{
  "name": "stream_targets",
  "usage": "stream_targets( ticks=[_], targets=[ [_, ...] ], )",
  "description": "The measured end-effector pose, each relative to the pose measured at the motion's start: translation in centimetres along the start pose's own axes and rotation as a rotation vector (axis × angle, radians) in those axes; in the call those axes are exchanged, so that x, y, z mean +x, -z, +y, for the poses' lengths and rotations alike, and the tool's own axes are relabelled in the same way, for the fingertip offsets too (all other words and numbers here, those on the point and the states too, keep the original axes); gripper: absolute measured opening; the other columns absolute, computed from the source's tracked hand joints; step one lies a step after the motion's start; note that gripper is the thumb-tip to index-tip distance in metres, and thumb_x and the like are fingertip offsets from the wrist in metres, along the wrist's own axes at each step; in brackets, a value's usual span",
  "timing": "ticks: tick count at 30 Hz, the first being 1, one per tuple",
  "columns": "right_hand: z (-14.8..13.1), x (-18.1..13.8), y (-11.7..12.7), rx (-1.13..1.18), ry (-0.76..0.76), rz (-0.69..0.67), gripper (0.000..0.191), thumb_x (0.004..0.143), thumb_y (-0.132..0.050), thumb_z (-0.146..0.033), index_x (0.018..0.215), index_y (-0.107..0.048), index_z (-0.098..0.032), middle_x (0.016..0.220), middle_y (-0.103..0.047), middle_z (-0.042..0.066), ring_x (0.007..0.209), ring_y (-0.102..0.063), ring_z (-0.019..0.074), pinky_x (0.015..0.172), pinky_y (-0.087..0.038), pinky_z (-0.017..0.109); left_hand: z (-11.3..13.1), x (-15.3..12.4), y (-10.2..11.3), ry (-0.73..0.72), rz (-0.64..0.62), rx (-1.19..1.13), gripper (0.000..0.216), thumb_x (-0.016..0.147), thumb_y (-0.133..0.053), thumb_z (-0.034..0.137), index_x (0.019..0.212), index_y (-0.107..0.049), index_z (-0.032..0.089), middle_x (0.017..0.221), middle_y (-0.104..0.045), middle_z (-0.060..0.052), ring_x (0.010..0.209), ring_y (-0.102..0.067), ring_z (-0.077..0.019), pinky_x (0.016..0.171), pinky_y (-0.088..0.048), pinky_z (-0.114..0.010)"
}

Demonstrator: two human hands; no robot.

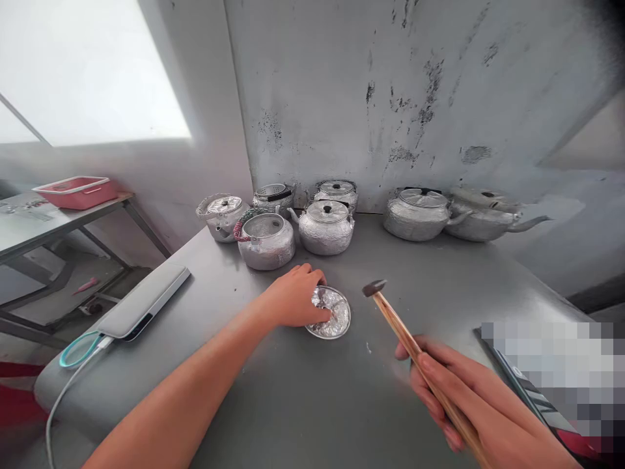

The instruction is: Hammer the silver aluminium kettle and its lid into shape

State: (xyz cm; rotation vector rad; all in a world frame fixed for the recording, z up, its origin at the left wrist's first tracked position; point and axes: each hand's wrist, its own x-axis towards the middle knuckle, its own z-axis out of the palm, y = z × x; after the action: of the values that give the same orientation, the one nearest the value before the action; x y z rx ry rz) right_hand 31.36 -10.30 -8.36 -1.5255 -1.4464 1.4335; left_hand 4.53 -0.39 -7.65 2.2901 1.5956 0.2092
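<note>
Head view: you look down on a grey tabletop (pixel 312 404) set against a scuffed wall (pixel 317 85).
Left hand (pixel 300 298): half-curled, with hold of the kettle lid (pixel 340 314); your thumb lies on its face, your fingers bend around its far left edge.
Kettle lid: round, crinkled silver metal with a thin rim; on the tabletop ahead of you, partly under your hand.
Right hand (pixel 452 381): closed around the wooden handle of the hammer (pixel 398 326).
Hammer: slants up and leftward from your grip; its dark head is right of the kettle lid, apart from it. Contact with the tabletop: cannot tell.
Kettles (pixel 326 228): seven dented metal ones along the back, five left and two right; the front one with a pink-and-green wrapped handle is open-topped.
Power bank (pixel 146 296): on your left, pale, with a white cable (pixel 68 378) plugged in.
Basket (pixel 83 193): pink, white-rimmed, on the side table (pixel 29 242) at far left.
Right edge: a flat item (pixel 520 387), mostly pixelated.
</note>
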Motion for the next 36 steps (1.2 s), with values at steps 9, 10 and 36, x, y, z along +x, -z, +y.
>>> stream_targets(
  ticks=[9,10,36],
  targets=[
    [-1.2,0.8,-0.6,-0.112,-0.097,-0.010,0.052,0.092,-0.050,-0.063,0.131,-0.041,-0.030,0.066,-0.045,-0.009,0.043,-0.029,0.0084,0.037,-0.027,0.020,0.7,-0.6,0.6,0.195,-0.007,0.158,0.055,0.073,-0.057,0.076,0.084,-0.051,0.022,0.099,-0.067,-0.008,0.094,-0.065,-0.0300,0.072,-0.047,-0.036],
    [-0.9,0.8,-0.6,-0.126,-0.084,-0.033,0.052,0.094,-0.048,-0.063,0.133,-0.039,-0.031,0.068,-0.045,-0.009,0.045,-0.029,0.0087,0.038,-0.027,0.021,0.6,-0.7,0.6,0.193,-0.011,0.177,0.057,0.072,-0.056,0.078,0.082,-0.051,0.022,0.098,-0.067,-0.008,0.092,-0.065,-0.0302,0.070,-0.046,-0.036],
    [0.0,1.6,-0.7,-0.447,0.122,-0.162,0.038,0.103,-0.031,-0.058,0.117,-0.050,-0.029,0.073,-0.039,-0.005,0.061,-0.034,0.0151,0.054,-0.031,0.026,0.0,-0.4,0.1,-0.185,-0.015,-0.164,0.046,0.076,-0.070,0.026,0.122,-0.067,0.028,0.115,-0.058,-0.005,0.109,-0.057,-0.0246,0.097,-0.048,-0.035]
  ],
)
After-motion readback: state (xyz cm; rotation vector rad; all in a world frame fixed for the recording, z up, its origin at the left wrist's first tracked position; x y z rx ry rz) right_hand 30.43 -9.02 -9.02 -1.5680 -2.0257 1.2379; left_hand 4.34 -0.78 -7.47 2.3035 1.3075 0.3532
